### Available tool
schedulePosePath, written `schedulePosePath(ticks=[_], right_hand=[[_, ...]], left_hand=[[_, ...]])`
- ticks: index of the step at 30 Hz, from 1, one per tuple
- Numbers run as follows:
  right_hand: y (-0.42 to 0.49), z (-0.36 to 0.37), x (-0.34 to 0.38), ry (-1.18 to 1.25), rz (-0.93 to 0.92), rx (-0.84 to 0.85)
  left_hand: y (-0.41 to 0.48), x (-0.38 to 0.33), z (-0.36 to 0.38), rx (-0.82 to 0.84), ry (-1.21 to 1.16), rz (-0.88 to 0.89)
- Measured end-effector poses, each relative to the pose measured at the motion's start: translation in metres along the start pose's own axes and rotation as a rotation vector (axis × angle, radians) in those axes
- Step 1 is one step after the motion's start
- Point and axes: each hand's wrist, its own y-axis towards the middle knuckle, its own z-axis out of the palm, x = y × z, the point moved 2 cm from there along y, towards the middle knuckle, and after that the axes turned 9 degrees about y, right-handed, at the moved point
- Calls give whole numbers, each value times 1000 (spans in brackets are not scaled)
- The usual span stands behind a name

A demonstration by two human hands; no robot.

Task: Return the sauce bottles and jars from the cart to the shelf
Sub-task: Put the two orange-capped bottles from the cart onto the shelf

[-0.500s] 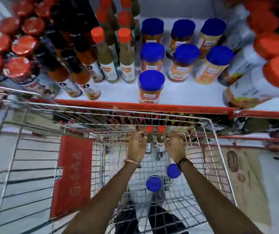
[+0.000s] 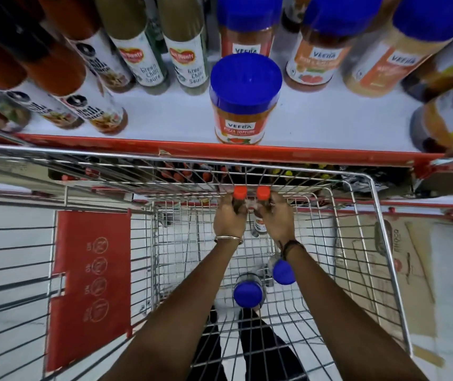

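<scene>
Both my arms reach down into the wire cart. My left hand is closed around a red-capped sauce bottle. My right hand grips a second red-capped bottle right beside it, its label showing below my fingers. Two blue-lidded jars lie on the cart floor nearer to me. Above the cart's far rim runs the white shelf with its red front edge. A blue-lidded pizza topping jar stands alone near that edge.
On the shelf, green chilli sauce bottles stand at the middle, dark sauce bottles to the left, more blue-lidded jars behind and right. A red child-seat flap hangs at the cart's left. A cardboard box lies on the floor at right.
The view has moved closer to the shelf. Both hands have closed fully round the two red-capped bottles and hold them a little higher in the cart.
</scene>
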Motion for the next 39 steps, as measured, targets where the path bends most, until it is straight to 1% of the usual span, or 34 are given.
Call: schedulePosePath(ticks=[3,6,9,14,18,20,25,27,34,39], right_hand=[[-3,-3,1,-25,-28,-9],[-14,-9,1,-35,-45,13],[-31,-18,1,-34,-70,7],[-63,-37,26,74,-92,-34],[-95,-54,69,162,-164,-61],[-111,-62,98,196,-215,-59],[-147,-76,174,235,-362,-108],[-158,-79,202,236,-409,-119],[-175,-76,299,263,-560,-228],[-163,-58,331,184,-604,-312]], left_hand=[[0,0,-5,20,0,26],[-10,2,-14,40,-8,99],[-24,13,-26,26,-8,137],[-52,10,-70,-27,-100,169],[-79,-3,-117,-70,-228,212],[-93,-16,-146,-123,-261,268],[-121,-48,-218,-190,-431,318],[-129,-59,-246,-219,-459,338],[-130,-102,-329,-356,-429,447],[-108,-119,-345,-404,-319,521]])
